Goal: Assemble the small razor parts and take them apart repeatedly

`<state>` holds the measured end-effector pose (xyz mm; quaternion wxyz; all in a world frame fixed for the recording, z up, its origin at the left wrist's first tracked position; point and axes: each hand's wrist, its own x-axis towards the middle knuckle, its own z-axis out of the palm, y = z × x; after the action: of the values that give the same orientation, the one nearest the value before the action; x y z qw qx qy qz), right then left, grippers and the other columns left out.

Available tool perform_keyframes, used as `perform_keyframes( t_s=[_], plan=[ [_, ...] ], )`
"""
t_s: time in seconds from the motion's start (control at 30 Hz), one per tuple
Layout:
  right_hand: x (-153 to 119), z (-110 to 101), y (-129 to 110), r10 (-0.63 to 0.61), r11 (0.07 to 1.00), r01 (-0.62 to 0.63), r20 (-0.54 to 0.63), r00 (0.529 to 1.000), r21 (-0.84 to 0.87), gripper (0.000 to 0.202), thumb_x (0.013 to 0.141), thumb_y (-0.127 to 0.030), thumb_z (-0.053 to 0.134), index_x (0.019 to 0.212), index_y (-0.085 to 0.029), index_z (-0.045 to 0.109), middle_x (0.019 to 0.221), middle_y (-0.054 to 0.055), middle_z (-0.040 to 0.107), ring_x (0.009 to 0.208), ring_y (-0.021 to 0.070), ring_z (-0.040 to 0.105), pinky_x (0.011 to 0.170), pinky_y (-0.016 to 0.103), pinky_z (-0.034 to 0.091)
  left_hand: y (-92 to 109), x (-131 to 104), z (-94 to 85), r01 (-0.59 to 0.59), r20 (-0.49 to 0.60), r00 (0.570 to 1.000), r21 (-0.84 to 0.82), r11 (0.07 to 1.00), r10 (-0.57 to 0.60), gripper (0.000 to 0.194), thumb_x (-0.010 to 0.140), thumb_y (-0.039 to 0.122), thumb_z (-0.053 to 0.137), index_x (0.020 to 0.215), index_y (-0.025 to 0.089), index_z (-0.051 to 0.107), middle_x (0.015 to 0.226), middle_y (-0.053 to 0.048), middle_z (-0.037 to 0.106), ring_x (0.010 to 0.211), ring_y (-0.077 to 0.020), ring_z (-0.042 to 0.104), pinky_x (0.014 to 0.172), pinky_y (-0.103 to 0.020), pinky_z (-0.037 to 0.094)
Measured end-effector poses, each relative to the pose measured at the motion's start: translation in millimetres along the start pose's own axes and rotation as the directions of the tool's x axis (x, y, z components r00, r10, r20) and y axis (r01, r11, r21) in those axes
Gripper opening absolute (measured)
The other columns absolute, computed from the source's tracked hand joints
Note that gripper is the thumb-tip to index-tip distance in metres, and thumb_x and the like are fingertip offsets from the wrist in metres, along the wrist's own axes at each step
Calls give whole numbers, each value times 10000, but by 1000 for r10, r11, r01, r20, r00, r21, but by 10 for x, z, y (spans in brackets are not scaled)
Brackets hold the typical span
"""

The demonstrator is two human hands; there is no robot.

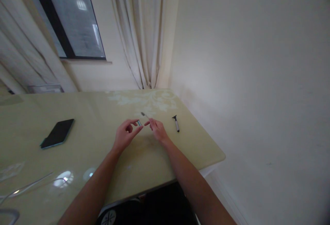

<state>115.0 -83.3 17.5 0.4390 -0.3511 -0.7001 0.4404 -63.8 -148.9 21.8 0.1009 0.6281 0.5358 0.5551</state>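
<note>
Over the table, my left hand [126, 134] pinches a small rectangular piece [139, 123] between thumb and fingertips. It is pale with a teal strip; its exact kind is too small to tell. Close beside it on the right, my right hand [157, 128] is closed around a toothbrush [144, 114], whose dark-bristled head points up and to the left. Brush head and small piece look apart. To the right of my right hand, a razor [176, 123] with a dark head and a light grey handle lies on the table.
A dark tablet-like slab [58, 134] with teal edges lies on the left of the glossy table [92, 115]. Cables [25, 187] run across its lower left. A wall [247, 80] borders the right side; curtains [140, 32] and a window stand behind.
</note>
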Motion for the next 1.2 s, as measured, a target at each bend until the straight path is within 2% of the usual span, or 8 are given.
perform_keyframes(
  t_s=[0.13, 0.33, 0.47, 0.6, 0.73, 0.87, 1.0, 1.2],
  plan=[
    [-35, -162, -34, -37, 916, 41, 18, 999, -400, 704, 1014, -690, 306, 866, -201, 791, 607, 10, 566, 628, 150, 527, 636, 272, 309, -62, 34, -79, 36, 13, 999, -38, 999, -35, 368, 798, 487, 778, 1036, 208, 747, 817, -6, 677, 531, -82, 431, 499, -218, 400],
    [-51, -197, -59, -95, 835, 129, 91, 991, -536, 619, 1029, -640, 361, 881, -223, 793, 750, 36, 706, 716, 165, 597, 648, 266, 314, -85, 32, -100, 46, 31, 999, -53, 998, -44, 377, 797, 484, 782, 1053, 209, 750, 819, -11, 689, 538, -89, 440, 500, -223, 394],
    [-41, -187, -40, -47, 836, 55, 29, 998, -546, 608, 1032, -633, 365, 923, -226, 804, 762, 36, 719, 722, 167, 611, 628, 265, 309, -80, 24, -93, 47, 38, 998, -44, 998, -45, 364, 802, 488, 774, 1035, 209, 749, 816, -10, 688, 533, -87, 436, 501, -223, 398],
    [-39, -187, -29, -65, 840, 105, 94, 993, -532, 600, 1026, -640, 378, 938, -232, 810, 729, 25, 708, 685, 157, 603, 620, 260, 312, -75, 29, -102, 39, 32, 999, -30, 999, -38, 387, 809, 490, 769, 1079, 214, 744, 817, -7, 686, 536, -86, 445, 512, -225, 408],
    [-35, -198, -21, -49, 828, 59, 33, 998, -557, 613, 1026, -648, 363, 957, -235, 810, 784, 41, 729, 746, 173, 622, 634, 260, 323, -69, 35, -106, 36, 13, 999, -40, 999, -35, 379, 801, 496, 772, 1049, 211, 747, 810, -6, 682, 532, -86, 439, 502, -225, 401],
    [-31, -204, -12, -65, 844, 98, 80, 995, -528, 593, 1018, -648, 387, 960, -238, 812, 730, 21, 706, 695, 157, 605, 619, 256, 312, -51, 37, -106, 38, -7, 999, -37, 999, -38, 371, 805, 481, 770, 1054, 208, 744, 806, -4, 680, 534, -87, 437, 508, -226, 403],
    [-33, -202, -15, -51, 839, 57, 27, 998, -541, 592, 1016, -640, 396, 928, -229, 814, 721, 23, 701, 683, 157, 589, 610, 262, 299, -46, 35, -104, 39, -3, 999, -34, 999, -39, 361, 807, 475, 769, 1043, 204, 743, 806, -4, 677, 535, -86, 433, 514, -227, 399],
    [-34, -193, -23, -64, 847, 102, 91, 994, -522, 617, 1005, -663, 396, 894, -214, 804, 698, 23, 673, 652, 149, 554, 600, 269, 293, -51, 37, -106, 19, -10, 1000, -29, 999, -19, 386, 804, 498, 768, 1063, 213, 741, 805, -3, 671, 532, -87, 430, 508, -225, 401]
  ],
)
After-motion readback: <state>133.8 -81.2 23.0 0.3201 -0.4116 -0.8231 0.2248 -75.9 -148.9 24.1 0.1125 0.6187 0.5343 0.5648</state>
